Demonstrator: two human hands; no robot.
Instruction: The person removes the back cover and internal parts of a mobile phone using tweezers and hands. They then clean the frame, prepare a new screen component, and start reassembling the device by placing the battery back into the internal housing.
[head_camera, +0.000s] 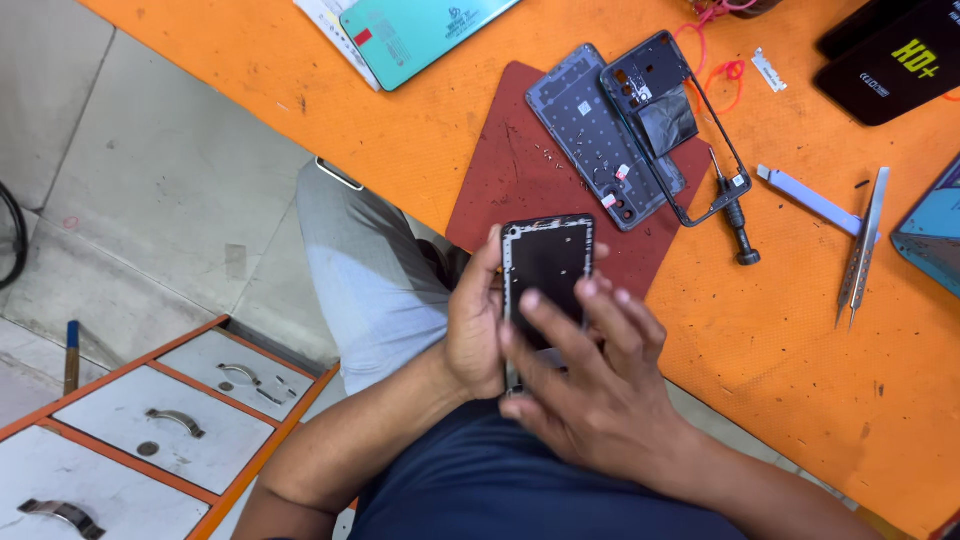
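Note:
I hold an opened black phone (548, 262) upright over my lap at the edge of the orange table (800, 350). My left hand (475, 325) grips its left side from behind, thumb on the frame. My right hand (590, 385) lies across the phone's lower half, fingers spread on its dark inner face. The phone's bottom end is hidden under my fingers.
A dark red mat (520, 170) carries a grey phone back panel (596, 135), a black frame (680, 120) and small screws. A screwdriver (735, 215), tweezers (862, 250), a flat metal tool (805, 195), other phones and a teal box (420, 30) lie around. Drawers (150, 420) stand at lower left.

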